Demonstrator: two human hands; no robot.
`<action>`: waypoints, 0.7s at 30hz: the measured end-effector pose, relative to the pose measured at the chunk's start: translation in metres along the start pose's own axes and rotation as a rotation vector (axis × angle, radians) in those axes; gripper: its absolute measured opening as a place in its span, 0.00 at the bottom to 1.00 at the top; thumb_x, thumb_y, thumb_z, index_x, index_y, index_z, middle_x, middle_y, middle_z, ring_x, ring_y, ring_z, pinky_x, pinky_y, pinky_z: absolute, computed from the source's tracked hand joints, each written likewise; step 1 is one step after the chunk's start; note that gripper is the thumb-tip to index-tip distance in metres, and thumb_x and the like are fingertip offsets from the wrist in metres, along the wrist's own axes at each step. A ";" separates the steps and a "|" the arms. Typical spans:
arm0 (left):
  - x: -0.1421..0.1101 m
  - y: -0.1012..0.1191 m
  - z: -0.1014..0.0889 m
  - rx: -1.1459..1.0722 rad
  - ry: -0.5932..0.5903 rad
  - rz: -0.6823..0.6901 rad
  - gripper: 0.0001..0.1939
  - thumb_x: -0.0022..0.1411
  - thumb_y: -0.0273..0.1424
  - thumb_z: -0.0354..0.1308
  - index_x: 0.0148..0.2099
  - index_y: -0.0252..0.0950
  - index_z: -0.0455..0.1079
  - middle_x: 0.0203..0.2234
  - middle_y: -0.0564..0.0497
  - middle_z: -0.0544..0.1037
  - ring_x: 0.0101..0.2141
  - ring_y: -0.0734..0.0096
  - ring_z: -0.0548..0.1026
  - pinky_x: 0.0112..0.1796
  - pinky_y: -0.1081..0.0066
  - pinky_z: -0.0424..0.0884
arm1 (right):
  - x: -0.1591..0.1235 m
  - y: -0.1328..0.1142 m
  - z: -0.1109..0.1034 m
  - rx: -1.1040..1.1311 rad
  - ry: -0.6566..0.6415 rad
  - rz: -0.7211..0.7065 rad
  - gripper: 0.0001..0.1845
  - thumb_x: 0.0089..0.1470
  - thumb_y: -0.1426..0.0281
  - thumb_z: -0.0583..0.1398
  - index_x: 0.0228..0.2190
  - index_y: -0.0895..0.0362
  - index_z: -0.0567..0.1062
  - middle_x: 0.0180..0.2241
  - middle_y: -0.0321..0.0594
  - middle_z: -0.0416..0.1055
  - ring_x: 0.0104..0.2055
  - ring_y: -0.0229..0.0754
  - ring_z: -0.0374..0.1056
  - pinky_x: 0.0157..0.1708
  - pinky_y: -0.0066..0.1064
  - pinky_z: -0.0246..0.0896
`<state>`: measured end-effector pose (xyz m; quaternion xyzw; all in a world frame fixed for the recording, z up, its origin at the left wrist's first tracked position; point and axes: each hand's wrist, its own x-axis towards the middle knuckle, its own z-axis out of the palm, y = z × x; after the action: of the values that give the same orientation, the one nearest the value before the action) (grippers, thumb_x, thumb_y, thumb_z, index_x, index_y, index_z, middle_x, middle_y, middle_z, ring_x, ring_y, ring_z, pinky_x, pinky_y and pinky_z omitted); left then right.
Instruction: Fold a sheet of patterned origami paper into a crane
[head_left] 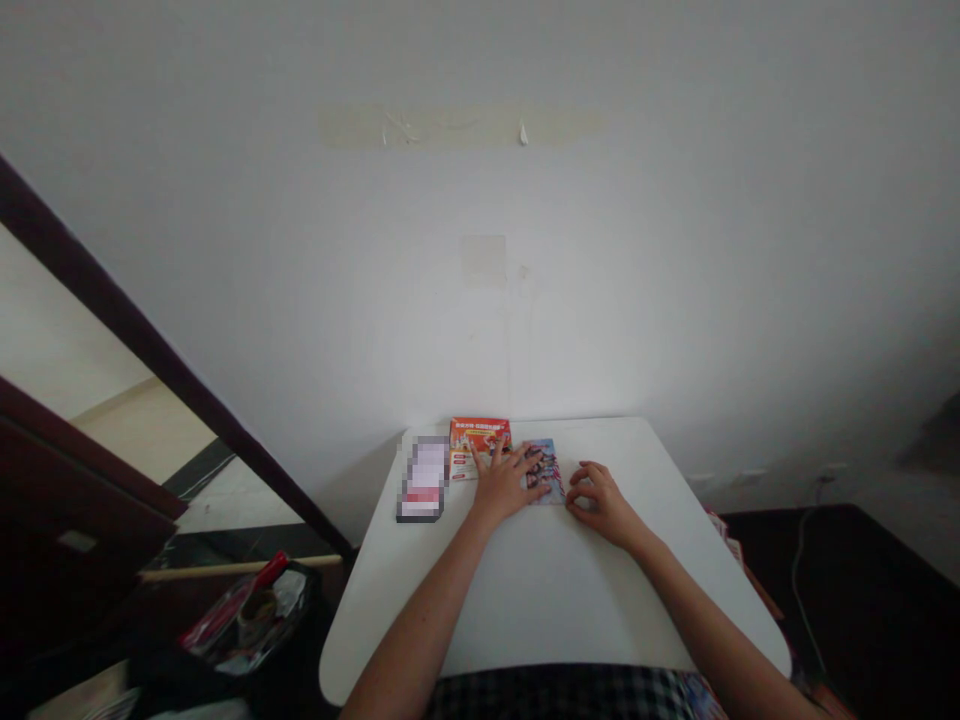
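Table [570,610] lies beneath my left hand [501,488], fingers spread, and my right hand [604,505], curled loosely; whether it pinches something, I cannot tell. Left fingers overlap an orange leaflet [480,432] and, between my hands, a blue booklet [553,478], probably to steady it, its long axis pointing away from me.

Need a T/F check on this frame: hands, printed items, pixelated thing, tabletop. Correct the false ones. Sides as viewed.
1. The left hand spreads its fingers over parts of the orange packet and blue card. True.
2. The right hand is by the blue card's right edge. True.
3. The blue card lies left of the orange packet. False: it lies to the right.
4. The pixelated item lies left of the orange packet. True.
5. The tabletop is black. False: it is white.
6. The right hand covers the pixelated item. False: the left hand lies between them.
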<state>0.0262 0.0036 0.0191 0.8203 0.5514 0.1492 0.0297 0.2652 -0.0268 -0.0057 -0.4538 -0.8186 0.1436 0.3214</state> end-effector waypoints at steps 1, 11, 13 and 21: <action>0.000 0.000 0.000 0.001 0.002 0.002 0.32 0.59 0.60 0.50 0.64 0.63 0.61 0.66 0.59 0.61 0.68 0.39 0.44 0.59 0.26 0.24 | 0.000 0.001 0.001 0.002 0.006 0.000 0.04 0.52 0.69 0.63 0.30 0.49 0.80 0.44 0.43 0.71 0.60 0.53 0.58 0.60 0.50 0.57; 0.000 -0.002 0.001 -0.025 0.014 -0.004 0.27 0.63 0.58 0.47 0.63 0.65 0.61 0.66 0.62 0.61 0.68 0.44 0.46 0.59 0.28 0.20 | 0.016 0.005 0.009 -0.040 -0.021 -0.017 0.16 0.51 0.64 0.65 0.44 0.47 0.78 0.53 0.39 0.72 0.63 0.53 0.57 0.61 0.52 0.54; 0.000 -0.001 0.001 -0.015 0.009 -0.008 0.26 0.65 0.56 0.47 0.63 0.65 0.61 0.67 0.61 0.60 0.68 0.44 0.45 0.59 0.28 0.22 | 0.018 0.005 0.012 -0.066 -0.016 -0.017 0.18 0.51 0.63 0.66 0.45 0.47 0.78 0.52 0.40 0.73 0.62 0.54 0.57 0.61 0.53 0.54; -0.002 -0.005 -0.002 -0.107 0.061 -0.027 0.28 0.60 0.54 0.57 0.62 0.63 0.63 0.67 0.59 0.60 0.67 0.43 0.48 0.59 0.26 0.25 | 0.014 -0.001 0.016 -0.132 0.011 -0.053 0.17 0.54 0.62 0.63 0.47 0.49 0.76 0.51 0.43 0.73 0.60 0.54 0.59 0.60 0.54 0.54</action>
<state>0.0207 0.0037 0.0193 0.8051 0.5542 0.2029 0.0584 0.2490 -0.0150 -0.0117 -0.4527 -0.8364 0.0781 0.2988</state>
